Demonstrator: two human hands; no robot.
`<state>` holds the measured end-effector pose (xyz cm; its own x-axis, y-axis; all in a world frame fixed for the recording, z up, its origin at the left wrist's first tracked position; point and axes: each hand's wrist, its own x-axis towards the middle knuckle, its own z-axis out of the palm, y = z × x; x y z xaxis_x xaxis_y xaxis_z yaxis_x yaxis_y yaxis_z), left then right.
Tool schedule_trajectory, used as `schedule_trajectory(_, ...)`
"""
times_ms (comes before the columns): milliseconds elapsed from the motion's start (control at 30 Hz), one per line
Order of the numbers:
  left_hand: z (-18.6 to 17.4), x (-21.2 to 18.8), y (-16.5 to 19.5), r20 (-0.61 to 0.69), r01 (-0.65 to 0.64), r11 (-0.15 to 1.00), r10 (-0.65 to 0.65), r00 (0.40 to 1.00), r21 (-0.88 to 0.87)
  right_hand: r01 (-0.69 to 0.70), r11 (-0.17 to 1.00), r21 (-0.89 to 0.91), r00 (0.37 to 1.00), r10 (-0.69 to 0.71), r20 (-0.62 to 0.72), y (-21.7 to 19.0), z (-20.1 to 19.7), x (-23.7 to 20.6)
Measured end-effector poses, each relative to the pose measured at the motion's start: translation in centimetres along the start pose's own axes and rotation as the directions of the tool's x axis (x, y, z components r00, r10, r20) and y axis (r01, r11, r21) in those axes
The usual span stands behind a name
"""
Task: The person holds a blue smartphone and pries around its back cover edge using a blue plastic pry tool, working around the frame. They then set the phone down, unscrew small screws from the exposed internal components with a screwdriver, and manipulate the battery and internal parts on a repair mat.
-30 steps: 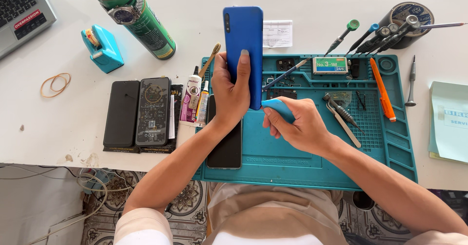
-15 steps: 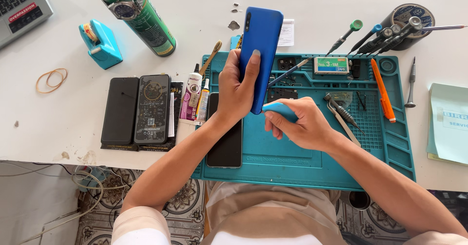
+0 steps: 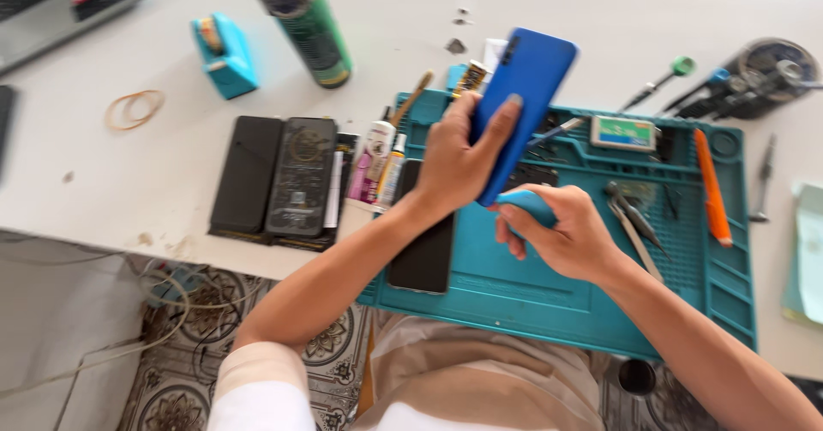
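**Blue phone held up, blue tool at its bottom edge**

Closest to the person, a black phone lies flat on the near left part of the teal work mat, with its screen side up and its long side going away from the body.

Just past it are the two hands. The left hand is wrapped tight around a blue phone, thumb on one side and fingers laid on the back. The phone is lifted off the mat and tilted, with its long side running from the near left up to the far right. The right hand sits just below and to the right of it, closed around a blue-handled tool. The end of the tool meets the phone's lower edge, so the right hand is the one closer to that bottom end. The tip is hidden, so the exact spot cannot be seen.

On the mat to the right lie one pair of tweezers and one orange tool.

On the white table to the left are two dark phone panels side by side, and beside them a few small glue tubes.

Farther off stand one green spray can, one blue tape holder and one rubber band.
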<state>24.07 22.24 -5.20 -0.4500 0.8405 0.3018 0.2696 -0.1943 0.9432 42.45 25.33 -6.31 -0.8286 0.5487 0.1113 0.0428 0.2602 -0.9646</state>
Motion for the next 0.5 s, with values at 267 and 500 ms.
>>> schedule_trajectory(267, 0.16, -0.21, -0.09, 0.008, -0.049, 0.997, 0.049, 0.999, 0.062, -0.089, 0.995, 0.050, 0.990, 0.083, 0.114, 0.25, -0.36, 0.53)
schedule_trajectory(500, 0.12, -0.52, -0.12, 0.054, -0.040, 0.999, 0.039, 0.998, 0.015, -0.133, 0.983, -0.124, 0.983, 0.147, 0.106, -0.13, -0.16, 0.91)
